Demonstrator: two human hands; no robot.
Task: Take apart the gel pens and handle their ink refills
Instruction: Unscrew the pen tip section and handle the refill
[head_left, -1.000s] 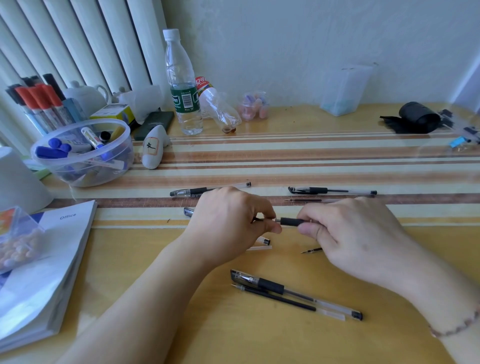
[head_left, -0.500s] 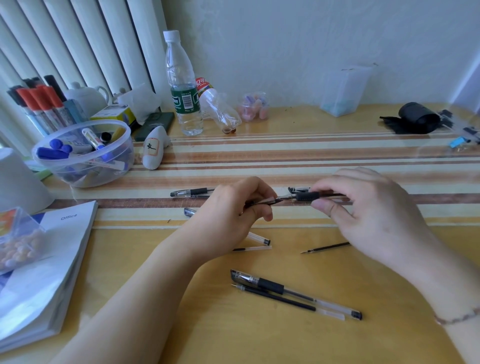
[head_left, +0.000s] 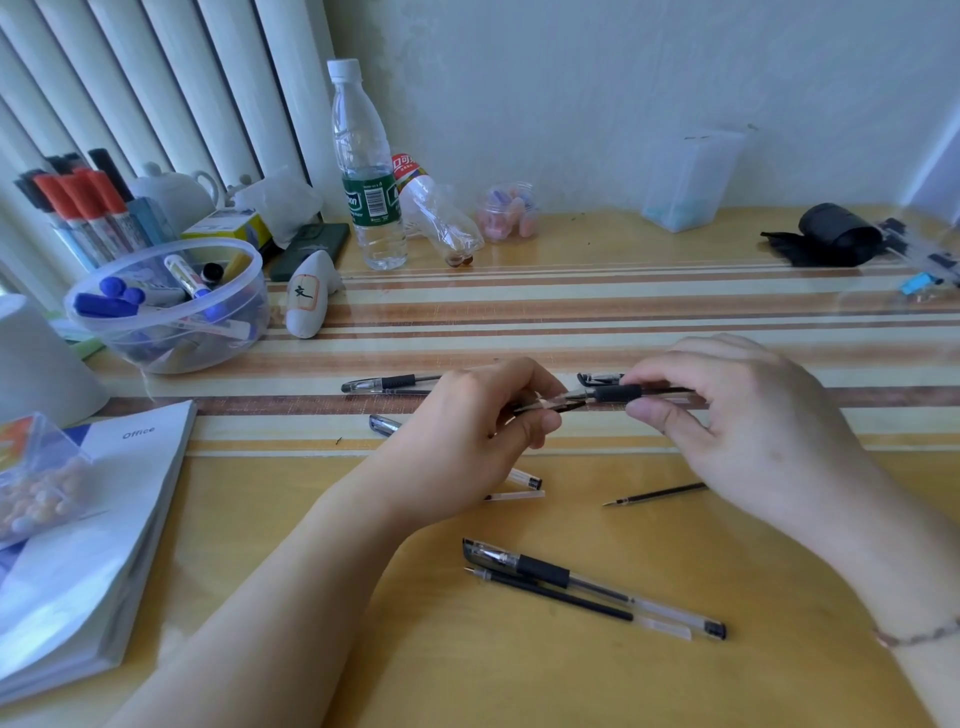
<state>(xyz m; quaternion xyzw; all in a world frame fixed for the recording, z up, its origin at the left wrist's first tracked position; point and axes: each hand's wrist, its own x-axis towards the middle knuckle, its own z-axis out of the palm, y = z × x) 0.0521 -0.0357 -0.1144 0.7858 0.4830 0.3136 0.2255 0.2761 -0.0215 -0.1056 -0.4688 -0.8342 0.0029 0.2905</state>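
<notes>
Above the middle of the desk (head_left: 519, 675), the left hand (head_left: 467, 441) pinches the tip end of a gel pen (head_left: 613, 393), a light, stiff, slippery tube best held by its rubber sleeve. There the right hand (head_left: 743, 415) is clamped on it. Compared with a second ago, the pen is raised and nearer the far edge.

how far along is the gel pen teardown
Done, apparently: loose refills lie by the near capped pen and under the right hand. In hand: left hand pinches the tip end, right hand the black-grip barrel. Left: capped pen behind.
</notes>
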